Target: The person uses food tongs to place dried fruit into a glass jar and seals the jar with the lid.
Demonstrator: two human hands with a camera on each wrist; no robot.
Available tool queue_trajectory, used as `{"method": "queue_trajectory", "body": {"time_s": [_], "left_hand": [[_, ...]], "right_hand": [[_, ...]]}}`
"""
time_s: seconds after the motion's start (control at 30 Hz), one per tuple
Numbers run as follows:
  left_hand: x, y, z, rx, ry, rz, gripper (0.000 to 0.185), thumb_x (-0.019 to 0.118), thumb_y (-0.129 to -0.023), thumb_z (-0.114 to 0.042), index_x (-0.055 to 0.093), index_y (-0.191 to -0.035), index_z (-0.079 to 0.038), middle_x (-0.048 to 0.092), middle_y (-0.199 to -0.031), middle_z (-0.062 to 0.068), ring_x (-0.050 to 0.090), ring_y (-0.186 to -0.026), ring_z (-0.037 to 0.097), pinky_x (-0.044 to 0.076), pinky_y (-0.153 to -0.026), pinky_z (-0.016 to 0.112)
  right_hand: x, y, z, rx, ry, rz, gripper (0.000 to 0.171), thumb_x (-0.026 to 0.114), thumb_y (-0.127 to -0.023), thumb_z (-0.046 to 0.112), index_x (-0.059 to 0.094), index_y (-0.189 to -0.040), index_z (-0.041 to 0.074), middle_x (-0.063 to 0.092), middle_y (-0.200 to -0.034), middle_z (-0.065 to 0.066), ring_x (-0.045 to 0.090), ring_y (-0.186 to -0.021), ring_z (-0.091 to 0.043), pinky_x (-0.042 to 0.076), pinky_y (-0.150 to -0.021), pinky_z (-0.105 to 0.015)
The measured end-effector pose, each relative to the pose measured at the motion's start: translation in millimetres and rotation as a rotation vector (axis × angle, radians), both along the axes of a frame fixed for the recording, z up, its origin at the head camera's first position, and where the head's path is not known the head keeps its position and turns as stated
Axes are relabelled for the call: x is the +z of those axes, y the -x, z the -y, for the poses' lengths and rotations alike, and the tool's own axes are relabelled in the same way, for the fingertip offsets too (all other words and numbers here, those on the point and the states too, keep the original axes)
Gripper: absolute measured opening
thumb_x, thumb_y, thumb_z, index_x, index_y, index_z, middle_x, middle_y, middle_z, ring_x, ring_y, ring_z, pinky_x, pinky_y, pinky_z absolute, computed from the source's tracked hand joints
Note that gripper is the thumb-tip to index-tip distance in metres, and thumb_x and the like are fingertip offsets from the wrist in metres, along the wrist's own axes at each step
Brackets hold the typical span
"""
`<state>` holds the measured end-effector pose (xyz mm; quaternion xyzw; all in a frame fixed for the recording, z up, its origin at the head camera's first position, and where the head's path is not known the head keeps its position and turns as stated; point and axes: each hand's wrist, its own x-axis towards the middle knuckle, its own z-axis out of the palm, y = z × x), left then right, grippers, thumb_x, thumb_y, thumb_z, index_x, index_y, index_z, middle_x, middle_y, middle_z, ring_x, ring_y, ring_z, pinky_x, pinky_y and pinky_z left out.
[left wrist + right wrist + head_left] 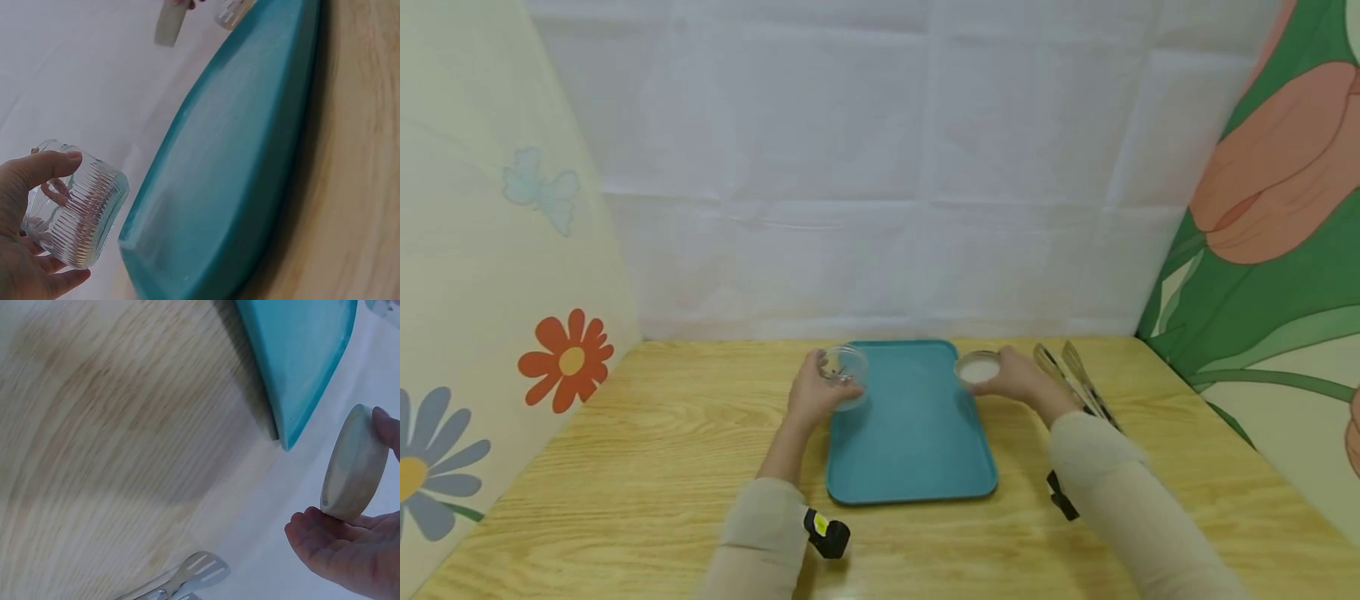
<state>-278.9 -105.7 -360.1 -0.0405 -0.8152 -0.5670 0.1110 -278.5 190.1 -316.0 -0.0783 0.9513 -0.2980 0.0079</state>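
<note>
My left hand [812, 392] grips a small ribbed clear glass bowl [844, 372] at the far left corner of the teal tray [917, 442]. In the left wrist view the glass bowl [78, 215] sits between thumb and fingers of that hand [25, 250], beside the tray [237, 175]. My right hand [1018, 377] holds a small shallow dish with a white inside [977, 367] at the tray's far right corner. The right wrist view shows the dish [353, 465] on edge, pinched by the right hand [350, 547] near the tray corner [300, 356].
Metal tongs [1075, 379] lie on the wooden table [625, 467] right of my right hand; their slotted tips [194, 575] show in the right wrist view. White cloth hangs behind, with flower-patterned panels at both sides.
</note>
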Motion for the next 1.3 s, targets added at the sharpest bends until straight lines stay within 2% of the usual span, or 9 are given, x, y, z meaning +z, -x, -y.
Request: {"method": "queue_trajectory", "body": {"time_s": [0.23,0.4,0.63,0.8,0.9,1.07,1.3], "left_hand": [[-2.4,2.0,-17,-0.003,0.068,-0.061,0.081,0.081,-0.055,-0.011,0.037,-0.122,0.001,0.047,-0.114,0.022,0.057,-0.085,0.027,0.044,-0.076,0.039],[-1.4,1.4,-29,-0.017,0.059,-0.072,0.081,0.081,-0.054,-0.011,0.038,-0.121,0.002,0.051,-0.108,0.021,0.058,-0.082,0.027,0.044,-0.076,0.039],[-3.8,-0.4,-43,-0.021,0.103,-0.077,0.083,0.082,-0.053,-0.015,0.038,-0.122,0.001,0.046,-0.116,0.023,0.056,-0.086,0.028,0.042,-0.080,0.040],[-4.5,-3.5,-48,-0.014,0.156,-0.089,0.087,0.082,-0.052,-0.019,0.037,-0.124,0.002,0.046,-0.118,0.022,0.050,-0.099,0.032,0.039,-0.083,0.041],[-5.8,-4.5,-50,-0.016,0.155,-0.079,0.089,0.082,-0.053,-0.019,0.036,-0.125,0.002,0.046,-0.119,0.021,0.045,-0.105,0.033,0.037,-0.086,0.041],[-8.4,-5.9,-52,-0.033,0.131,-0.083,0.086,0.082,-0.053,-0.017,0.038,-0.123,0.002,0.046,-0.118,0.021,0.047,-0.102,0.033,0.038,-0.085,0.041],[-9.4,-8.5,-54,-0.046,0.157,-0.049,0.085,0.082,-0.055,-0.021,0.037,-0.125,-0.004,0.045,-0.120,0.017,0.050,-0.098,0.030,0.042,-0.079,0.041]], "right_hand": [[5.6,1.3,23,0.047,0.013,-0.017,0.068,0.073,-0.067,0.026,0.039,-0.111,-0.013,0.049,-0.097,-0.022,0.049,-0.085,-0.033,0.042,-0.071,-0.044],[10.6,1.3,37,0.070,0.024,-0.021,0.069,0.074,-0.066,0.023,0.038,-0.113,-0.012,0.049,-0.098,-0.023,0.049,-0.086,-0.034,0.042,-0.071,-0.044],[11.6,2.8,49,0.095,-0.014,-0.023,0.074,0.077,-0.063,0.023,0.037,-0.114,-0.013,0.050,-0.100,-0.024,0.050,-0.087,-0.032,0.042,-0.073,-0.042],[15.0,0.6,57,0.117,-0.051,-0.017,0.075,0.077,-0.063,0.023,0.037,-0.115,-0.012,0.049,-0.100,-0.023,0.050,-0.087,-0.031,0.043,-0.073,-0.041],[19.0,-1.3,60,0.119,-0.044,-0.014,0.073,0.078,-0.062,0.021,0.037,-0.113,-0.010,0.049,-0.101,-0.022,0.049,-0.086,-0.030,0.043,-0.072,-0.041],[25.1,-3.0,64,0.115,-0.024,-0.009,0.076,0.078,-0.061,0.021,0.035,-0.117,-0.009,0.048,-0.100,-0.020,0.049,-0.085,-0.029,0.044,-0.069,-0.039],[31.0,-0.9,70,0.138,0.012,-0.060,0.088,0.077,-0.060,0.021,0.027,-0.127,-0.007,0.050,-0.106,-0.019,0.051,-0.088,-0.030,0.043,-0.075,-0.039]]}}
